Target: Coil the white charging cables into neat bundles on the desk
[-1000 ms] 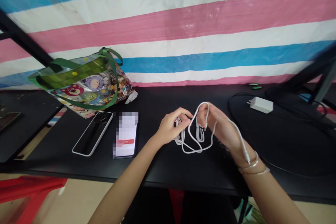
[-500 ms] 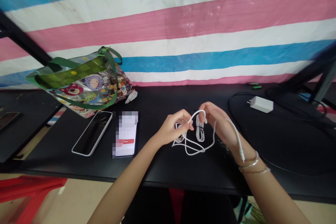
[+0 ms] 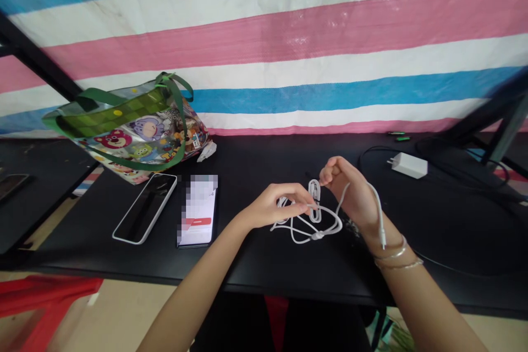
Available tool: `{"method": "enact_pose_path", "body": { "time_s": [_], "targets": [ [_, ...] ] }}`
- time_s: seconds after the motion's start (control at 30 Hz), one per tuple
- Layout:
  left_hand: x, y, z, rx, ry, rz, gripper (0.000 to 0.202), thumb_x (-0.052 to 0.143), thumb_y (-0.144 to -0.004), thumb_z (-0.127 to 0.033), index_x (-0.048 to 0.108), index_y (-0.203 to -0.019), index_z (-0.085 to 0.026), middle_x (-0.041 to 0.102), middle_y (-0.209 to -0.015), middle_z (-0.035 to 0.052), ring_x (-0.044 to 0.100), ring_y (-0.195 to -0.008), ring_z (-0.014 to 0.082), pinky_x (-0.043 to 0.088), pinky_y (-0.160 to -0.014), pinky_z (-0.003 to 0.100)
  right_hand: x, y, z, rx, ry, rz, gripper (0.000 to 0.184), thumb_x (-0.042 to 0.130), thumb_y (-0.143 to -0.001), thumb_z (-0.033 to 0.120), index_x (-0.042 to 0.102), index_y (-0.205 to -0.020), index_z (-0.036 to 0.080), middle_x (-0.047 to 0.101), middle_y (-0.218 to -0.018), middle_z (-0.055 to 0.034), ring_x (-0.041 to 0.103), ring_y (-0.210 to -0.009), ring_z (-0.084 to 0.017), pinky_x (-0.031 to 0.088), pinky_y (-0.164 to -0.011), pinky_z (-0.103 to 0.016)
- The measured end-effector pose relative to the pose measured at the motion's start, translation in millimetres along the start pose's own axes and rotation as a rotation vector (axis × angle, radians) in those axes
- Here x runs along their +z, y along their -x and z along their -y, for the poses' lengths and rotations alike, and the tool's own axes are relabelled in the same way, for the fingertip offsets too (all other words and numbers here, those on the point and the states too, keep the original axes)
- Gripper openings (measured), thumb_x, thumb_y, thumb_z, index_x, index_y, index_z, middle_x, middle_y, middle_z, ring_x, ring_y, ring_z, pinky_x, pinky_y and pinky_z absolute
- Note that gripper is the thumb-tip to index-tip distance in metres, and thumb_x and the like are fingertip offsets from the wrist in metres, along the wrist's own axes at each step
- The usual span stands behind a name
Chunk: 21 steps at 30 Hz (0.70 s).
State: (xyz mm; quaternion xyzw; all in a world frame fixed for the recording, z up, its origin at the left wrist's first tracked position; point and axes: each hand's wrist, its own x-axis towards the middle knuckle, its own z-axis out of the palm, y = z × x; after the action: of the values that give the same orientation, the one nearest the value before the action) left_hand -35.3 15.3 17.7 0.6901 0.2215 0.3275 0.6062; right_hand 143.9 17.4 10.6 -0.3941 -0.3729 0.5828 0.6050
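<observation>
A loose white charging cable (image 3: pixel 330 229) lies in loops on the black table between my hands. My left hand (image 3: pixel 280 204) pinches part of it between thumb and fingertips. Behind those fingertips is a small coiled white cable (image 3: pixel 314 191), bound at its middle. My right hand (image 3: pixel 348 190) is raised to the right with its fingers curled in. The loose cable runs up over this hand, and its plug end (image 3: pixel 383 237) hangs down by the wrist. What the curled right fingers press against is partly hidden.
Left of my hands lie a lit phone (image 3: pixel 202 214) and a white-edged phone (image 3: pixel 145 209). A clear green-handled bag (image 3: pixel 140 129) stands behind them. A white charger plug (image 3: pixel 410 165) and black cords (image 3: pixel 457 162) lie at right. Striped sheeting (image 3: pixel 289 38) hangs behind.
My left hand has moved right and draws a cable loop down toward the table. My right fingertips have come away from that loop and curled in.
</observation>
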Motion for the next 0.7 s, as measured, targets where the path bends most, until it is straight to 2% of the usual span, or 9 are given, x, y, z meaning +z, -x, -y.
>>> {"method": "enact_pose_path", "body": {
  "time_s": [0.33, 0.53, 0.7],
  "targets": [
    [0.3, -0.4, 4.4, 0.023, -0.161, 0.164, 0.009, 0.061, -0.083, -0.015, 0.07, -0.085, -0.013, 0.073, -0.086, 0.0061, 0.065, -0.081, 0.0134, 0.047, -0.074, 0.022, 2.5, -0.8, -0.3, 0.01, -0.005, -0.043, 0.024, 0.071, -0.065, 0.04, 0.055, -0.064, 0.022, 0.046, -0.049, 0.0061, 0.046, -0.051, -0.011, 0.041, -0.053, -0.022],
    [0.3, -0.3, 3.0, -0.005, -0.204, 0.168, 0.014, 0.057, -0.087, -0.017, 0.07, -0.086, -0.013, 0.073, -0.088, 0.0066, 0.065, -0.082, 0.014, 0.047, -0.073, 0.022, 2.0, -0.7, -1.2, 0.004, 0.025, -0.036, 0.022, 0.067, -0.069, 0.04, 0.055, -0.066, 0.023, 0.045, -0.05, 0.0056, 0.047, -0.052, -0.012, 0.041, -0.053, -0.023],
    [1.7, -0.6, 3.8, -0.065, -0.275, 0.129, 0.012, 0.057, -0.086, -0.016, 0.069, -0.089, -0.016, 0.074, -0.086, 0.0046, 0.065, -0.08, 0.0133, 0.046, -0.072, 0.022, -1.6, -0.8, -1.1, 0.015, 0.071, -0.009, 0.025, 0.068, -0.068, 0.043, 0.054, -0.067, 0.022, 0.047, -0.051, 0.0053, 0.048, -0.054, -0.012, 0.042, -0.056, -0.024]
  ]
}}
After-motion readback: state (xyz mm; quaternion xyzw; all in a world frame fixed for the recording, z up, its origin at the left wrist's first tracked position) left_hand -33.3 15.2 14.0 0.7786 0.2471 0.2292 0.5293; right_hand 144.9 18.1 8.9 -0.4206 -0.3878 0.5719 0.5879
